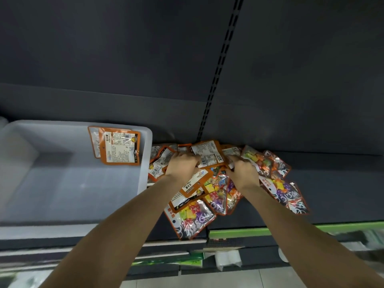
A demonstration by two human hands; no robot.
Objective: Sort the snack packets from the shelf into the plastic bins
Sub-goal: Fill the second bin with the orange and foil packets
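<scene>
A pile of snack packets point(218, 190) lies on the dark shelf point(332, 194), orange-edged ones mixed with clear ones full of coloured candy. My left hand point(182, 164) grips an orange packet point(207, 154) at the back of the pile. My right hand point(243, 173) is curled into the pile beside a candy packet point(257, 161); what its fingers hold is hidden. To the left stands a translucent plastic bin point(52, 183) with two orange packets point(118, 147) leaning in its far right corner.
The shelf's back panel point(124, 59) rises behind the pile, with a slotted upright point(220, 69). A green shelf edge strip point(291, 229) runs at the front right. Lower shelves with goods point(226, 258) show below.
</scene>
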